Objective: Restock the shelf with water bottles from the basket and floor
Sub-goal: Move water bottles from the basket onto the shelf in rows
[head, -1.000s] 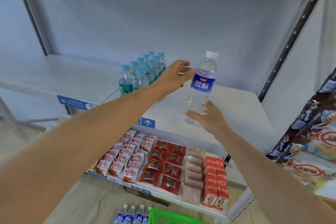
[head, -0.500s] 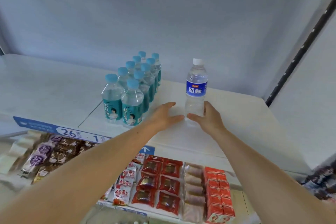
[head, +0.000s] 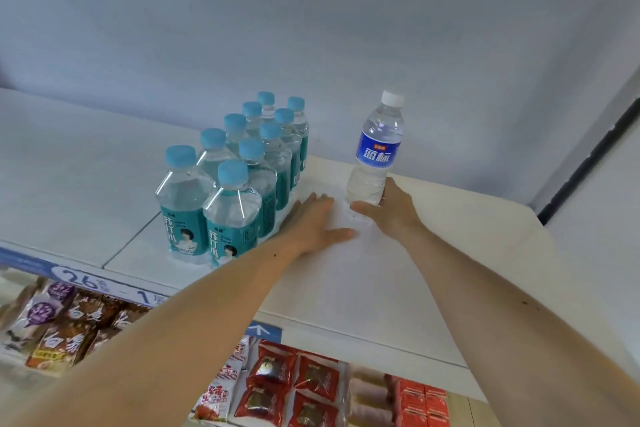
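Since half a second ago the water bottle (head: 377,152) has been pushed deeper along the shelf (head: 346,288) toward the back wall (head: 311,28), and both arms reach farther in; the left hand has flattened out beside it.

The right hand (head: 388,210) is curled around the bottle's base, thumb across the front and fingers behind, so the grip is closed on it. The bottle stands nearly upright, leaning slightly, its bottom at or on the shelf surface. It is clear ribbed plastic with a white screw cap and a blue wrap label bearing white Chinese characters "蓝标". The left hand (head: 313,224) lies palm down with fingers spread, holding nothing, just left of the bottle and touching the shelf.

The shelf is a smooth white panel with a seam to the left. Next to the left hand stands a two-row block of small soda water bottles (head: 235,180), clear with light blue caps and teal labels reading "Soda" and showing a printed figure. On the front edge a blue price strip (head: 86,282) reads "26" and "1". Below hang red snack packets (head: 294,388) and brown packets (head: 65,326).
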